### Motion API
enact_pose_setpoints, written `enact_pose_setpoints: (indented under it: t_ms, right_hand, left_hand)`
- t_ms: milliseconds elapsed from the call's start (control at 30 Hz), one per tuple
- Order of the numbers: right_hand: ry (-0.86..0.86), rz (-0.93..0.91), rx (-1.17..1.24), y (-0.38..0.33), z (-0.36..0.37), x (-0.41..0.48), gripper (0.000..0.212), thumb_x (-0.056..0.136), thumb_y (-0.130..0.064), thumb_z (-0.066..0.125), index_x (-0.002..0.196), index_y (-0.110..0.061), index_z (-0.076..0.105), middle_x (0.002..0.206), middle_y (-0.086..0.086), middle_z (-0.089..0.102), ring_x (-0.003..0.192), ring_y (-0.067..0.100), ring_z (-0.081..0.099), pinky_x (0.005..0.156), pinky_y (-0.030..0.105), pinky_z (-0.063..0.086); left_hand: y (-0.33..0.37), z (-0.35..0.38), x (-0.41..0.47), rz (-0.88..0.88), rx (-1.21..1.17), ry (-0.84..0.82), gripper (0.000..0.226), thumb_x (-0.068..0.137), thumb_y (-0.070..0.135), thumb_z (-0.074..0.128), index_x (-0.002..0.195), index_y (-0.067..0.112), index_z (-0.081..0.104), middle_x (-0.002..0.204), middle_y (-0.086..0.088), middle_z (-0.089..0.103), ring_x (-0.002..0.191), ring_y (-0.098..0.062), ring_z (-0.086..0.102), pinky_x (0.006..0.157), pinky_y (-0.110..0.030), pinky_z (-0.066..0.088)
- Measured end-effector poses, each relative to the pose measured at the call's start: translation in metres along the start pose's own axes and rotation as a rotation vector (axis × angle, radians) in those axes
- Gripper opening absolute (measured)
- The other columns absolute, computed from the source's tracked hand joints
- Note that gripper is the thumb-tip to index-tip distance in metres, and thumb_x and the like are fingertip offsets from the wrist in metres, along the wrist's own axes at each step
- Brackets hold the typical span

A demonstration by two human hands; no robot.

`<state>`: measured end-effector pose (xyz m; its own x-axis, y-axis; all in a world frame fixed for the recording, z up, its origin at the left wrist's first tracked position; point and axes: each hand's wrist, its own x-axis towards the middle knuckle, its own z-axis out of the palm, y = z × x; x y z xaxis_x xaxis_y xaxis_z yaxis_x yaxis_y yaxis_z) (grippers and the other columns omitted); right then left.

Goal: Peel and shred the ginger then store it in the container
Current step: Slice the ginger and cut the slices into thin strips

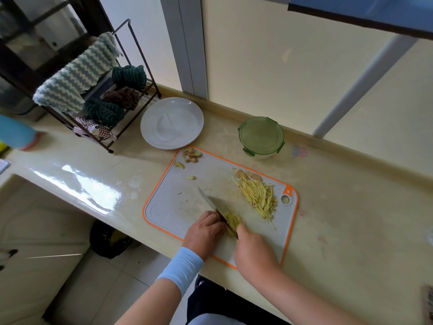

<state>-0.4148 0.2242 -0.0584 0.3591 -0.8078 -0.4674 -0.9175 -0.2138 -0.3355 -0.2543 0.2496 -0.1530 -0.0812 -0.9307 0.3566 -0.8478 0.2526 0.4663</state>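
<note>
Lower centre of frame, cutting board: shredding underway. Right hand grips knife; left hand is curled against the blade, grip hidden. Ginger sits at the blade, shreds centre-right. My next move, once slicing ends: unlid container.

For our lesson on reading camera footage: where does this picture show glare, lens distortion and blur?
Head view: window glare on the glossy countertop left of the cutting board; the wide-angle lens tilts the grey window frame; the blue object at the left edge is blurred, the shredded ginger fairly sharp.
</note>
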Motion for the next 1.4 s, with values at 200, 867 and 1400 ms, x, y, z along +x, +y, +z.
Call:
enact_pose_setpoints:
  t_ms: [200,867,1400]
  right_hand:
    - [-0.059,0.035,0.005,0.0,0.002,-0.002,0.033,0.092,-0.005,0.037,0.123,-0.016,0.043,0.11,0.013,0.064,0.103,0.032,0.063,0.073,0.037,0.045]
    - [-0.027,0.031,0.003,0.007,0.005,-0.005,0.033,0.096,-0.012,0.039,0.129,-0.019,0.042,0.108,0.011,0.065,0.101,0.031,0.063,0.067,0.035,0.038]
    - [-0.022,0.01,0.061,-0.011,-0.009,0.02,0.008,0.097,-0.012,0.041,0.101,-0.019,0.041,0.107,0.012,0.063,0.102,0.035,0.062,0.066,0.033,0.035]
  left_hand:
    - [0.0,0.001,0.002,0.016,-0.015,0.018,0.025,0.096,0.021,0.055,0.081,0.014,0.074,0.088,0.0,0.065,0.093,-0.017,0.055,0.077,-0.023,0.05]
    - [-0.002,0.003,-0.002,0.006,-0.022,0.001,0.018,0.095,0.015,0.059,0.084,0.013,0.072,0.086,-0.002,0.061,0.09,-0.019,0.055,0.077,-0.023,0.048]
    - [0.002,-0.002,-0.003,-0.008,-0.025,0.013,0.012,0.092,0.014,0.065,0.082,0.013,0.071,0.084,0.0,0.059,0.089,-0.017,0.053,0.075,-0.021,0.047]
